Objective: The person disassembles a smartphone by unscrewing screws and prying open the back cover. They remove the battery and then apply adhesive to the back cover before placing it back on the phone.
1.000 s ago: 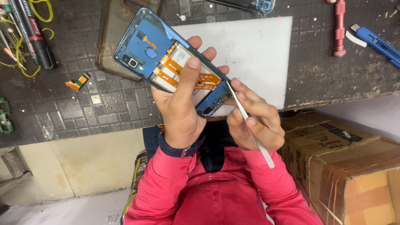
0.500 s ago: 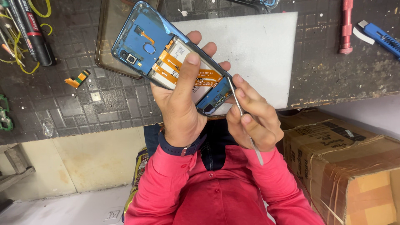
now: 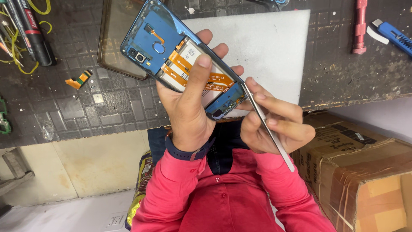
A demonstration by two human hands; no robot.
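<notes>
My left hand (image 3: 186,114) grips an opened blue phone (image 3: 171,51) with its back cover off, thumb pressed across the orange flex cables and the battery. Fingertips wrap around the far edge. My right hand (image 3: 274,122) pinches a thin metal pry tool (image 3: 268,126). The tool's tip touches the phone's lower right corner, by the small bottom board. Both hands are held above my lap, in front of a dark workbench (image 3: 86,107).
A white foam pad (image 3: 274,47) and a clear brownish phone cover (image 3: 113,38) lie on the bench. Markers (image 3: 30,30) and yellow bands are at far left, a small orange flex piece (image 3: 78,80) near them. A red tool (image 3: 359,25) and blue cutter (image 3: 395,36) lie right. Taped cardboard boxes (image 3: 365,172) stand beside me.
The phone has shifted slightly up and away from me in my left hand. My right hand followed it, keeping the tool's tip at the phone's lower corner.
</notes>
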